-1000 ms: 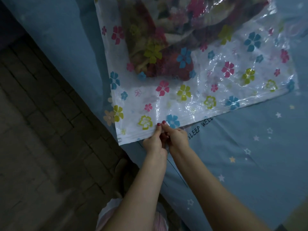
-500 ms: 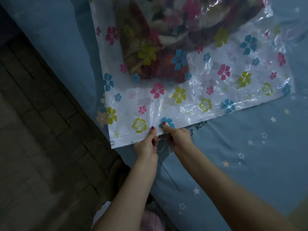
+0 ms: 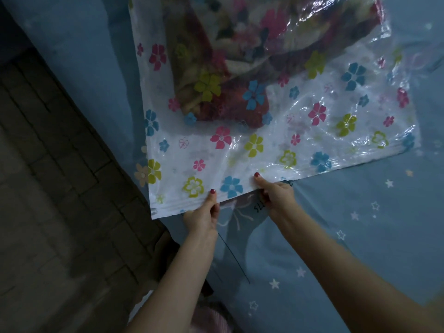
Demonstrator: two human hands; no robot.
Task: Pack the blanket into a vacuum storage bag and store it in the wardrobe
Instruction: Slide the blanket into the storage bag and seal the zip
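A clear vacuum storage bag (image 3: 300, 131) printed with coloured flowers lies on the blue bed. Inside it, toward the far end, sits the folded red patterned blanket (image 3: 240, 56). The bag's near edge with its white zip strip runs from lower left to upper right. My left hand (image 3: 204, 212) pinches that edge near its left end, thumb on top. A short way to the right along the same edge, my right hand (image 3: 276, 193) pinches it too, thumb pressed on the plastic.
The blue star-printed bedsheet (image 3: 348, 236) fills the right and lower part of the view. A dark tiled floor (image 3: 48, 188) lies to the left, below the bed's edge. Pink striped clothing (image 3: 209, 320) shows at the bottom.
My hands started together on the bag's near edge and have slid apart along it, the left going left and the right going right.
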